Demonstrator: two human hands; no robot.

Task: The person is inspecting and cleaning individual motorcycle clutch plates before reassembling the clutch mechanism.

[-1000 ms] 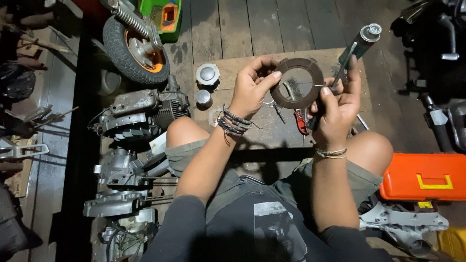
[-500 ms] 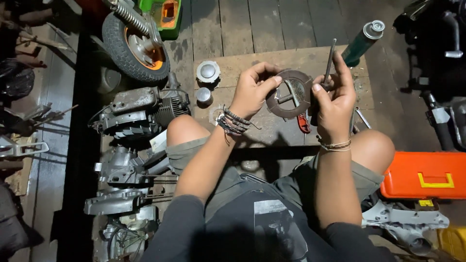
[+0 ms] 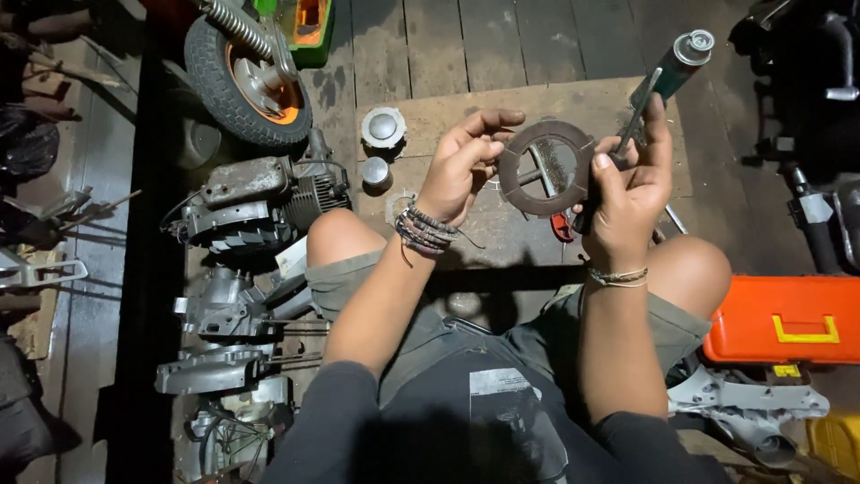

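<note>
I sit on a plank floor and hold a dark round friction ring (image 3: 537, 202) up in front of me. My left hand (image 3: 466, 166) pinches its left edge with the fingers spread. My right hand (image 3: 632, 193) grips the ring's right edge together with a thin metal tool (image 3: 638, 115) that sticks up and to the right. A wire brush (image 3: 548, 170) lies on the wooden board (image 3: 502, 99) and shows through the ring's hole. A green spray can (image 3: 676, 61) lies on the board just beyond my right hand.
A small wheel with an orange hub (image 3: 255, 81) and several grey engine parts (image 3: 251, 206) lie at my left. Two round metal caps (image 3: 383, 125) sit on the board. An orange toolbox (image 3: 784, 318) stands at my right, dark machinery (image 3: 806, 108) behind it.
The ring has turned from tilted to nearly face-on and dropped slightly. My right hand has shifted its grip, and the thin tool now leans more to the right.
</note>
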